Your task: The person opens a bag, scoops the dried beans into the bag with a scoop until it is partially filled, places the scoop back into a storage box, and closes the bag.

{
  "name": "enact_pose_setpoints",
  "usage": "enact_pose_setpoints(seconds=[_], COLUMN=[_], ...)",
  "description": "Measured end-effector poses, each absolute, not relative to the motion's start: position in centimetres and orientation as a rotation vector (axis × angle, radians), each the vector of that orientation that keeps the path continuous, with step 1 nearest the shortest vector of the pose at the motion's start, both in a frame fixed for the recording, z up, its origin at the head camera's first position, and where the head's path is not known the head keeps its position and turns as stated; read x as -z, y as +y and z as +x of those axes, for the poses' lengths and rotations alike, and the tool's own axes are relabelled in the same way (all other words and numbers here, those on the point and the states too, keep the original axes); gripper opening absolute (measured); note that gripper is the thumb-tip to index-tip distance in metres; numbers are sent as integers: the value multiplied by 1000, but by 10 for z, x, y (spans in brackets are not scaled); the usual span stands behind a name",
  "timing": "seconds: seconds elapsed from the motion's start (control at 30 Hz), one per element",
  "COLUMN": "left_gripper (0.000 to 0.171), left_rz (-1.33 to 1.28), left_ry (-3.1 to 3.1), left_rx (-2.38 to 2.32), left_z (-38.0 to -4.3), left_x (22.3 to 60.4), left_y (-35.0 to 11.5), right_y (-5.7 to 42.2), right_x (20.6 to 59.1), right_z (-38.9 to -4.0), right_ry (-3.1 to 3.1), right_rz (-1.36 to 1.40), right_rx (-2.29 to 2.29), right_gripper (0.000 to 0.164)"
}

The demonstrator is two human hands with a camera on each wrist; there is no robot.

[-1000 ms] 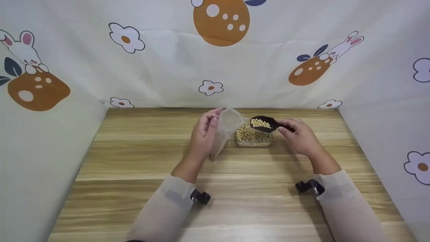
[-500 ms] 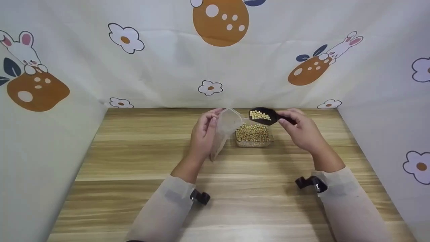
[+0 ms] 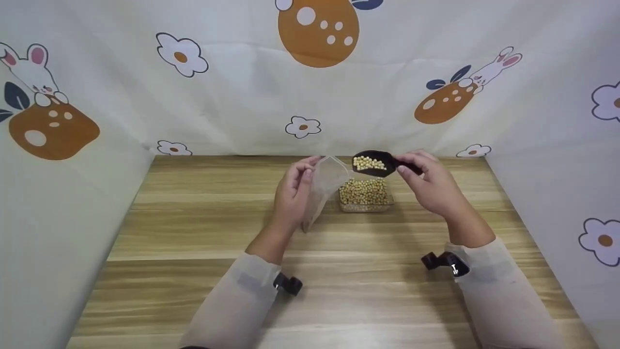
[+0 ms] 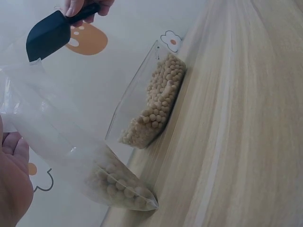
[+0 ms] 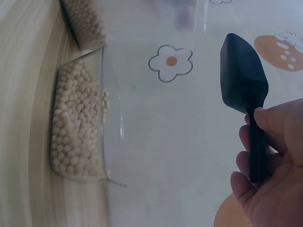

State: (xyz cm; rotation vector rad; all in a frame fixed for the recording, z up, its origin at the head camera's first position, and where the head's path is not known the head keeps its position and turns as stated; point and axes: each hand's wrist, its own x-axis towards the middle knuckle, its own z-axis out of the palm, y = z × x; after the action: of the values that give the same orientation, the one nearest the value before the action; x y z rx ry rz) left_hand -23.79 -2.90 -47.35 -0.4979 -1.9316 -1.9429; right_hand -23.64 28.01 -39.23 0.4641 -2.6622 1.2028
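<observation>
My left hand (image 3: 293, 194) holds a clear plastic bag (image 3: 327, 179) by its upper part, its mouth spread toward the right. Soybeans (image 4: 120, 184) fill the bag's bottom, which stands at the table surface in the left wrist view. With my right hand (image 3: 428, 182) I grip the handle of a black scoop (image 3: 390, 165). A small heap of soybeans (image 3: 369, 163) lies in the scoop, whose tip is close to the right of the bag's mouth. Below the scoop a clear rectangular container (image 3: 365, 208) of soybeans sits on the table, just right of the bag.
The wood-grain table (image 3: 193, 291) reaches back to a patterned curtain (image 3: 242, 97), which also rises along both sides. A small black wrist camera (image 3: 289, 284) sits at the left cuff, another black wrist camera (image 3: 443, 261) at the right.
My right hand has raised the loaded scoop from just over the container and shifted it slightly left toward the bag's mouth. The left hand and bag have stayed in place.
</observation>
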Motion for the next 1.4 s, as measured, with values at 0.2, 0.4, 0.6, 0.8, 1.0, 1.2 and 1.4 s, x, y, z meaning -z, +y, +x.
enact_pose_setpoints(seconds=[0.2,0.4,0.6,0.8,1.0,1.2,1.4], left_gripper=[17,17,17,17,17,17,17], left_rz=[-481,-478,-476,-468,-474,-503,-500], left_ry=[-1930,-1920,-1924,-1933,-1959,-1947,-1934], left_rx=[1942,1955,1957,1980,1948,1937,1955], left_z=[-237,-238,-238,-238,-238,-239,-238], left_x=[474,473,473,473,473,473,472], left_y=[-30,-30,-29,-30,-30,-30,-29], right_y=[266,252,244,238,235,232,230], right_x=[383,373,365,360,353,349,347], right_z=[-235,-234,-236,-237,-237,-237,-238], right_ry=[-2669,-2700,-2724,-2720,-2722,-2716,-2699], right_rz=[500,513,567,603,616,632,647], right_rx=[-1164,-1125,-1032,-951,-926,-864,-816], right_gripper=[27,29,30,30,31,31,29])
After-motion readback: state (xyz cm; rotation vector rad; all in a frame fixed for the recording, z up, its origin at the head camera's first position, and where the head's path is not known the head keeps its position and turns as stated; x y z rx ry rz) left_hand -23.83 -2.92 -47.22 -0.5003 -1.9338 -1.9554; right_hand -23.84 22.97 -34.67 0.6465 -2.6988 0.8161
